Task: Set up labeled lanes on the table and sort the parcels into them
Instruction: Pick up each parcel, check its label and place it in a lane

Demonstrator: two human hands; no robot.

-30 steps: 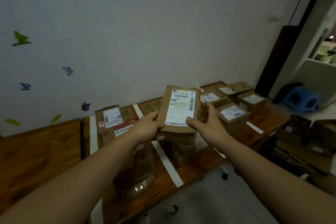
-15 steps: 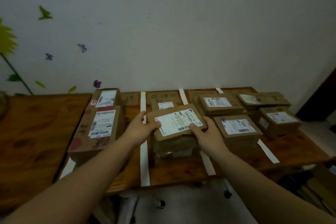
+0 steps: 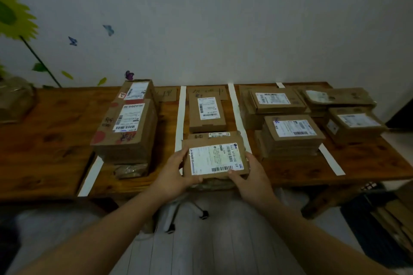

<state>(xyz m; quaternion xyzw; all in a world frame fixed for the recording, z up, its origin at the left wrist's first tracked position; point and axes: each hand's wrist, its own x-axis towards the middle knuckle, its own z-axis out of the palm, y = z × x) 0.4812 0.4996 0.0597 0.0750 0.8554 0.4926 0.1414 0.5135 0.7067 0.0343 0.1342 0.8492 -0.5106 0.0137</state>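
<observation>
Sorting at the tabletop: a person's left hand [image 3: 176, 176] and right hand [image 3: 252, 178] gripped a flat brown parcel [image 3: 215, 159] between them, one hand at each short end. The parcel lay label-up on a low stack [image 3: 212, 135] of other packages at the near edge of the wooden tabletop [image 3: 44, 140]. Both thumbs pressed on the parcel's near corners while the fingers curled round its sides. Both forearms reached in from the bottom of the frame and converged on the parcel, wrists roughly level.

The parcel sat in a lane bounded by two white tape strips. One strip [image 3: 180, 123] ran away just beyond the left hand, the other [image 3: 237, 116] just beyond the right hand. Straight ahead of the hands in the same lane lay a second parcel [image 3: 206, 111]. Past it was a cardboard label [image 3: 207, 91] with handwriting too dim to read.

To the left of the left hand, across the strip, stood a large box [image 3: 127, 129] with a white shipping label. To the right of the right hand, stacked boxes [image 3: 290, 134] filled the next lanes. Butterfly stickers [image 3: 108, 29] dotted the wall [image 3: 245, 29] beyond the tabletop.
</observation>
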